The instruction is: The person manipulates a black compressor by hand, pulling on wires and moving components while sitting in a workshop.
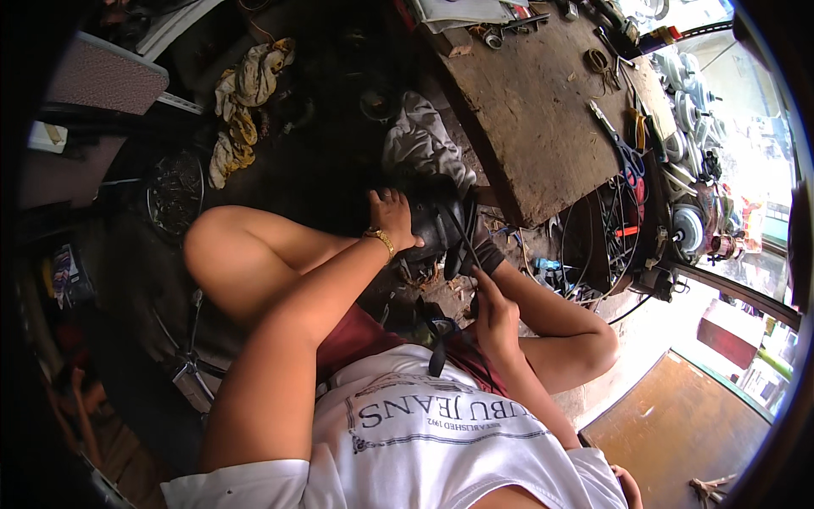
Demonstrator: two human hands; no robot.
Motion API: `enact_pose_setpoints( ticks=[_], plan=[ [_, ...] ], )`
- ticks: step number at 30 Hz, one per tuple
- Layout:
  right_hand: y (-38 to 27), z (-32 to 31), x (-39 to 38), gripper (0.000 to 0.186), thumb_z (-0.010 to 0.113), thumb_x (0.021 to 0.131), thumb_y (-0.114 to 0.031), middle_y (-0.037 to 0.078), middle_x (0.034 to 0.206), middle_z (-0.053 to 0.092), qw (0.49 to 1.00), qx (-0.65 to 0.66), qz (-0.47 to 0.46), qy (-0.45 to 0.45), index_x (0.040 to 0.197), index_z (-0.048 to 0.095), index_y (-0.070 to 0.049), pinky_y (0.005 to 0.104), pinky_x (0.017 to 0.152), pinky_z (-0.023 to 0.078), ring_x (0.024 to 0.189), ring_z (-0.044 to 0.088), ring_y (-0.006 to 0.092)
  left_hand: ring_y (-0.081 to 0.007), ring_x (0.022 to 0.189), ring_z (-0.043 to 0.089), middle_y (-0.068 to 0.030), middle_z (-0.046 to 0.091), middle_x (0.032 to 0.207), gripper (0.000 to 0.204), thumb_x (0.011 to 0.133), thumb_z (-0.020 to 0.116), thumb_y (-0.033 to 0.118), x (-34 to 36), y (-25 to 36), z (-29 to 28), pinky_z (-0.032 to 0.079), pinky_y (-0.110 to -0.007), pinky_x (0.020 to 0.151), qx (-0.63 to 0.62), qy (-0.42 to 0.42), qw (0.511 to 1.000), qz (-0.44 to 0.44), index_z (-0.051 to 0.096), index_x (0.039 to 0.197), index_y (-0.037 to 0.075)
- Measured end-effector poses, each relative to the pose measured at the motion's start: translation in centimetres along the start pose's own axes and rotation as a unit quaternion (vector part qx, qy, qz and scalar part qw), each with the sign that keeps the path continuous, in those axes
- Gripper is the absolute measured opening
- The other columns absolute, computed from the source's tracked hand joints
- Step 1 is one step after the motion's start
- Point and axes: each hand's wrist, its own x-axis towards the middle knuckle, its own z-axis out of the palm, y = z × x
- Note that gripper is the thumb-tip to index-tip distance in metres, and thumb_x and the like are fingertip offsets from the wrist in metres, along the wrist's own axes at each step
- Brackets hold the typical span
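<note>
Between my bent legs sits a dark, bulky object point(434, 227), whose kind I cannot make out in the shadow. My left hand point(392, 222), with a gold-coloured band at the wrist, grips its near left side, fingers curled over the top. Long black straps or strips point(461, 246) hang along the object's right side. Lower down, my right hand point(495, 316) is closed, thumb and forefinger pinched at the lower end of a strip beside my right shin. Another thin black strap point(437, 360) lies against my shirt and shorts.
A worn wooden bench point(543, 110) stands ahead to the right, with blue-handled scissors point(627, 161) at its edge. Tangled cables point(593, 246) hang beneath. Grey cloth point(420, 140) and a stained yellowish rag point(237, 127) lie ahead; a round container point(175, 191) of small pieces stands left.
</note>
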Motion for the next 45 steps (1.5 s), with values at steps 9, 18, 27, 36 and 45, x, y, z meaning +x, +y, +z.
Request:
enact_pose_setpoints(
  ticks=[9, 18, 27, 36, 45],
  plan=[
    [2.8, 6.6, 11.0, 0.038, 0.051, 0.096, -0.011, 0.028, 0.09, 0.064, 0.99, 0.04, -0.086, 0.104, 0.133, 0.057, -0.015, 0.0489, 0.068, 0.05, 0.079, 0.065, 0.0437, -0.0259, 0.131, 0.044, -0.0131, 0.055, 0.133, 0.106, 0.061, 0.073, 0.074, -0.3, 0.7, -1.1, 0.028, -0.055, 0.108, 0.029, 0.011, 0.999, 0.018, 0.051, 0.132, -0.001],
    [3.3, 5.2, 5.9, 0.044, 0.05, 0.092, 0.003, 0.021, 0.098, 0.07, 0.998, -0.02, 0.063, 0.005, 0.132, 0.059, -0.011, 0.0356, 0.071, 0.054, 0.086, 0.071, 0.0336, -0.0265, 0.132, 0.044, -0.0141, 0.052, 0.138, 0.109, 0.059, 0.074, 0.074, -0.8, 0.6, -0.5, 0.027, -0.056, 0.108, -0.001, -0.027, 0.999, 0.02, 0.05, 0.135, -0.001],
    [4.5, 6.9, 6.7, 0.047, 0.054, 0.092, -0.004, 0.024, 0.114, 0.065, 0.986, 0.04, -0.132, 0.091, 0.138, 0.053, -0.016, 0.0428, 0.082, 0.053, 0.103, 0.063, 0.0414, -0.0273, 0.141, 0.034, -0.0114, 0.044, 0.148, 0.121, 0.059, 0.07, 0.081, -0.5, 0.5, -2.6, 0.021, -0.058, 0.113, 0.035, -0.071, 0.997, -0.021, 0.039, 0.146, 0.002],
    [8.0, 7.1, 3.0, 0.081, 0.067, 0.089, -0.024, 0.024, 0.139, 0.049, 0.983, 0.092, -0.074, 0.142, 0.155, 0.021, -0.015, 0.0418, 0.105, 0.041, 0.128, 0.05, 0.0389, -0.0289, 0.149, 0.018, -0.0137, 0.031, 0.157, 0.12, 0.068, 0.067, 0.077, -1.6, 1.2, 2.9, 0.018, -0.06, 0.114, -0.001, 0.102, 0.995, -0.017, 0.027, 0.151, -0.001],
    [7.2, 2.1, -0.4, 0.058, 0.055, 0.097, -0.029, 0.024, 0.142, 0.047, 0.987, 0.133, -0.054, 0.074, 0.146, 0.038, -0.003, 0.0385, 0.11, 0.034, 0.132, 0.046, 0.033, -0.0269, 0.148, 0.02, -0.0121, 0.03, 0.157, 0.118, 0.071, 0.071, 0.069, -2.3, 0.2, 2.1, 0.023, -0.058, 0.112, 0.007, 0.044, 0.999, -0.03, 0.02, 0.153, 0.001]
  ],
)
